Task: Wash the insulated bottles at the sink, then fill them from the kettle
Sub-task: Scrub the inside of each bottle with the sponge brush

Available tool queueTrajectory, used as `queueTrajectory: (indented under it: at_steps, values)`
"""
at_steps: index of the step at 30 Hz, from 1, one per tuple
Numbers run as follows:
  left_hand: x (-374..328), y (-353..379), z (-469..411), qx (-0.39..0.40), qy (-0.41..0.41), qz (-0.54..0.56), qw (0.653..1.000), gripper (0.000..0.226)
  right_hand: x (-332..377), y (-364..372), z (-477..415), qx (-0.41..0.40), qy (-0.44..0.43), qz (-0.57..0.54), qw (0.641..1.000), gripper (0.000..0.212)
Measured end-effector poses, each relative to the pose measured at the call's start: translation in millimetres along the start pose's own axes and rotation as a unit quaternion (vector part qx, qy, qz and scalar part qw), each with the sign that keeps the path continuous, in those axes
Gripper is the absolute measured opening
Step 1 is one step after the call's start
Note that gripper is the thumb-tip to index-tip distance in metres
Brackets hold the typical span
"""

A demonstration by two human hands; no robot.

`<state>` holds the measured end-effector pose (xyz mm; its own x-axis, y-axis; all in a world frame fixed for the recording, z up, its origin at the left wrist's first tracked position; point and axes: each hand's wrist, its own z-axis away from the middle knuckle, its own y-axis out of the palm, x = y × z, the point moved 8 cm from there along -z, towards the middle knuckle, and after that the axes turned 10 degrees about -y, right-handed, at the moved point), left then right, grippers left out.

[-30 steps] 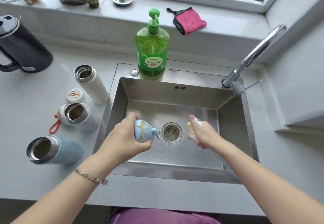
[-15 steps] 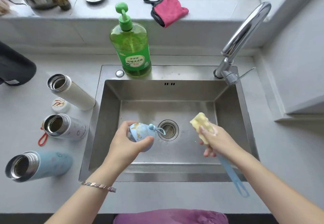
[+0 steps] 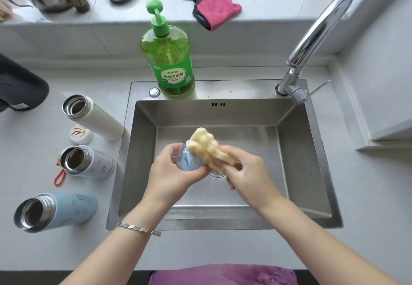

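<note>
Head view: half a second ago my right hand (image 3: 247,173) held the sponge (image 3: 207,148) apart from the lid (image 3: 189,162); now it presses on the lid, over the sink (image 3: 312,151). My left hand (image 3: 171,173) has its fingers curled shut round the lid, the right pinched on the sponge. So I judge scrubbing has begun. Left of my fingers three open bottles, white (image 3: 93,117), patterned (image 3: 87,162) and blue (image 3: 55,211), lie on the tabletop (image 3: 44,251), waiting. Beyond them stands soap (image 3: 169,61); the tap (image 3: 312,39) is off to the right. Nothing blocks me.
</note>
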<state>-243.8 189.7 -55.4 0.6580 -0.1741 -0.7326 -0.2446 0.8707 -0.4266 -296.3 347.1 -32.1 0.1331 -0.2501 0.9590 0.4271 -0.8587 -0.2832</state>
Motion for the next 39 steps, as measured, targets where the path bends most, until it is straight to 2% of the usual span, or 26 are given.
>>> queueTrajectory:
  at_steps: [2,4,6,9,13,16,17,20,23,26,29,31,33,34,36,39]
  values:
    - [-6.8,1.0,4.7,0.006,0.027,-0.025,0.999,0.060,-4.5,-5.2,-1.5,-0.035,0.012,0.019,0.999,0.009]
    - [-9.0,-1.8,6.5,0.006,0.046,-0.031,0.998,0.057,2.4,-4.6,1.2,-0.038,-0.025,0.068,0.997,0.018]
    - [-12.0,-4.7,10.6,0.007,0.063,-0.031,0.998,0.055,10.9,-3.5,3.2,-0.035,-0.065,0.106,0.992,0.018]
    - [-20.4,-4.5,17.7,0.011,0.091,-0.060,0.994,0.058,9.5,-12.0,4.6,-0.071,-0.037,0.122,0.989,0.022]
    - [-24.0,-8.2,17.3,0.006,0.092,-0.047,0.995,0.050,31.0,2.6,9.3,-0.029,-0.101,0.117,0.988,0.031]
    - [-30.9,-9.0,22.9,-0.004,0.120,-0.079,0.990,0.059,13.9,-13.2,1.8,-0.075,-0.018,0.128,0.989,0.032]
    - [-33.1,-10.2,24.1,-0.007,0.127,-0.080,0.989,0.060,12.9,-14.6,2.3,-0.077,-0.014,0.124,0.989,0.030]
    - [-33.6,-12.9,23.4,-0.005,0.124,-0.069,0.990,0.057,25.8,-6.9,10.3,-0.052,-0.049,0.100,0.992,0.023]
    - [-31.0,-11.9,21.1,0.000,0.109,-0.061,0.992,0.058,30.1,-1.0,18.4,-0.010,-0.044,0.080,0.996,0.036]
    - [-28.6,-11.2,14.7,0.012,0.063,-0.006,0.998,0.073,40.1,9.6,25.4,0.055,-0.096,0.071,0.991,0.039]
    - [-27.5,-12.4,11.7,0.012,0.034,0.018,0.999,0.067,28.0,-8.8,24.2,0.001,-0.031,0.065,0.997,0.035]
    - [-22.7,-13.7,11.8,0.019,0.014,0.037,0.999,0.061,16.6,-20.8,23.6,-0.048,0.041,-0.029,0.998,0.027]
    - [-15.4,-14.5,12.6,0.033,-0.010,0.069,0.997,0.053,6.9,-23.5,25.5,-0.061,0.113,-0.117,0.985,0.021]
    - [-11.9,-14.5,12.6,0.041,-0.019,0.079,0.996,0.051,2.1,-24.4,27.5,-0.054,0.140,-0.116,0.982,0.019]
    - [-6.7,-13.2,14.3,0.060,-0.031,0.093,0.993,0.048,-5.9,-27.2,30.6,-0.028,0.158,-0.043,0.986,0.015]
    - [1.1,-8.6,19.0,0.093,-0.074,0.126,0.985,0.050,-5.4,-28.3,34.1,-0.008,0.127,0.043,0.991,0.018]
